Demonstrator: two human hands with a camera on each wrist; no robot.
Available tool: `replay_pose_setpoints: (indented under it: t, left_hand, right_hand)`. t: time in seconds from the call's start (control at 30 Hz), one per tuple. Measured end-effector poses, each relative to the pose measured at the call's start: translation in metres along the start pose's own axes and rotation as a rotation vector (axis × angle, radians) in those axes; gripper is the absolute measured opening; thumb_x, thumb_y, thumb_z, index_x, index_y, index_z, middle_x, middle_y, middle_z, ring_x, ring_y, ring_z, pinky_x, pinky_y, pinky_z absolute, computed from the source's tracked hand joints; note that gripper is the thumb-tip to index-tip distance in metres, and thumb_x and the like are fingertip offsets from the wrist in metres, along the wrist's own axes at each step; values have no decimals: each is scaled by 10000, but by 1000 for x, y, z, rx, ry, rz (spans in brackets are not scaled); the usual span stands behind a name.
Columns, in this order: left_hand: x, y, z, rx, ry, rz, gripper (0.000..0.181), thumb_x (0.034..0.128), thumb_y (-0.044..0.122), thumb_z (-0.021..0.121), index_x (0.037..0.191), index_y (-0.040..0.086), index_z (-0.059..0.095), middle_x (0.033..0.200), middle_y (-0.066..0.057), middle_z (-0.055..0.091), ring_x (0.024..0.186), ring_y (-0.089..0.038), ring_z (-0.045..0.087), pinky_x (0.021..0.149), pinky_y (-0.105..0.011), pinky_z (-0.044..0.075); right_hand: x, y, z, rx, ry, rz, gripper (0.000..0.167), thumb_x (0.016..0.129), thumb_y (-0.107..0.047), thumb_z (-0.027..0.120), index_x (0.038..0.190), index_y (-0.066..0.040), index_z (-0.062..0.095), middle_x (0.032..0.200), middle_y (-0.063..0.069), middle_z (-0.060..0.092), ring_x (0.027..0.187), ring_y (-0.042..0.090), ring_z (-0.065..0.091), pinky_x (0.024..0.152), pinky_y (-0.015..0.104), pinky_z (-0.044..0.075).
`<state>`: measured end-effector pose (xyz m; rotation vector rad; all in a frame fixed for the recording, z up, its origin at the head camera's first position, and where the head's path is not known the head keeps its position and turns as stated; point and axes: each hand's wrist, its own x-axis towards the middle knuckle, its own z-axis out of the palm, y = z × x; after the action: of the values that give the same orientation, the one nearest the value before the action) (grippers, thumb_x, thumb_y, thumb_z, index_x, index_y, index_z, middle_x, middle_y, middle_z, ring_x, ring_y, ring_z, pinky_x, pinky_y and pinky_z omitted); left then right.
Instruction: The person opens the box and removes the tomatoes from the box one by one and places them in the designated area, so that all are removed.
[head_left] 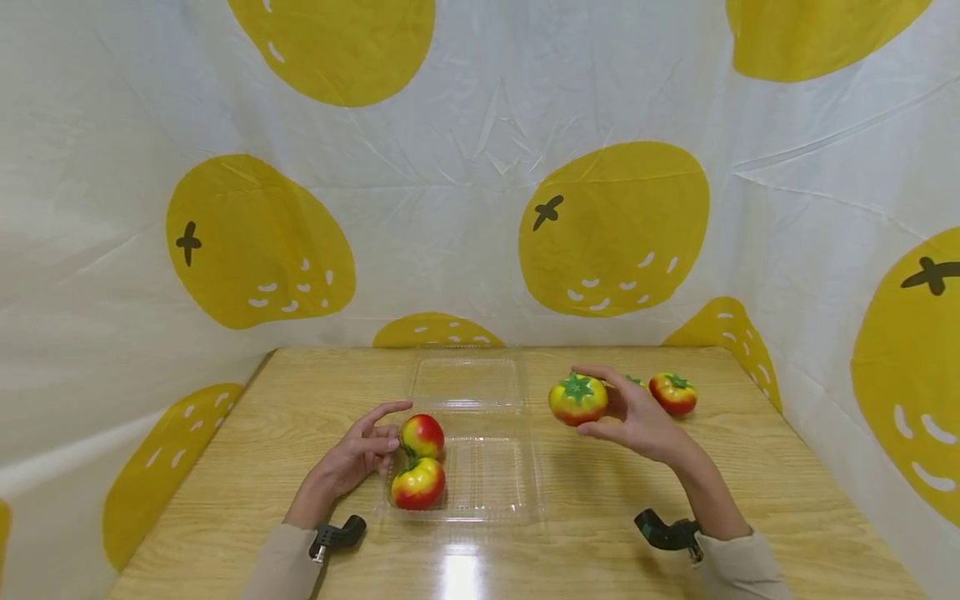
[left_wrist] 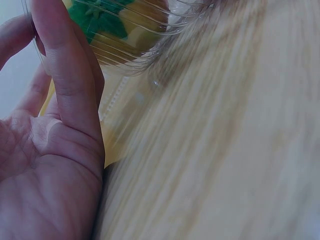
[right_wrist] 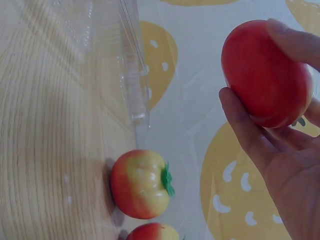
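The left hand [head_left: 356, 457] is at the left wall of an open clear plastic container [head_left: 487, 475]; in the left wrist view its fingers [left_wrist: 70, 65] pinch the thin clear edge. Inside the container, along its left side, lie two red-and-yellow toy fruits, one farther back [head_left: 422, 436] and one nearer [head_left: 418, 484]. The right hand [head_left: 648, 423] holds another such fruit [head_left: 577, 399] above the table, to the right of the container, with thumb and fingers around its sides. Its smooth red underside [right_wrist: 265, 74] shows in the right wrist view.
Two more toy fruits stand at the back right of the wooden table [head_left: 712, 483]: one [head_left: 672, 394] in plain sight, the other [head_left: 636, 381] mostly behind the right hand. The container's lid [head_left: 467, 382] lies folded back. A white curtain [head_left: 450, 167] with yellow fruit prints hangs behind.
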<state>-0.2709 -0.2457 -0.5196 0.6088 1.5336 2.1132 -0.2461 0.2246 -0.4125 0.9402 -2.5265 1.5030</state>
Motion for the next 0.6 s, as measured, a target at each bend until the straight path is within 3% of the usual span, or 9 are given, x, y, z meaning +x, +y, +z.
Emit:
replay_pose_setpoints:
  t: [0.2, 0.27, 0.33, 0.5, 0.6]
  left_hand:
    - [-1, 1, 0, 6, 13, -4, 607, 1015, -40, 496, 1578, 121, 338, 894, 49, 672, 601, -62, 650, 589, -197, 582]
    - [-1, 1, 0, 7, 13, -2, 607, 1016, -37, 495, 1581, 124, 339, 886, 51, 669, 600, -62, 651, 589, -198, 582]
    - [-1, 1, 1, 11, 10, 2, 606, 1017, -38, 491, 1581, 123, 338, 879, 54, 668, 600, -59, 652, 591, -197, 583]
    - [-1, 1, 1, 7, 6, 1, 606, 1013, -42, 494, 1577, 124, 347, 878, 51, 669, 601, -61, 657, 593, -200, 585]
    - [-1, 0, 1, 2, 2, 2, 610, 1014, -44, 494, 1581, 117, 339, 886, 47, 670, 603, -63, 658, 591, -202, 585]
  right_hand:
    - [-4, 1, -7, -23, 5, 56, 662, 939, -133, 756, 1525, -83, 451, 1479, 217, 523, 1260, 376, 610, 953, 150, 532]
    - [-5, 3, -10, -17, 6, 66, 653, 940, -131, 755, 1520, -97, 457, 1476, 220, 517, 1261, 439, 585, 937, 153, 541]
    - [-5, 6, -12, -12, 9, 73, 650, 936, -126, 759, 1513, -102, 461, 1474, 217, 514, 1257, 417, 585, 926, 168, 554]
    - [-8, 14, -16, -24, 25, 80, 658, 922, -121, 775, 1500, -77, 465, 1472, 212, 515, 1218, 163, 601, 922, 206, 575]
    - [-8, 17, -18, -30, 34, 81, 660, 915, -118, 783, 1488, -43, 464, 1461, 220, 521, 1190, 80, 590, 920, 213, 577]
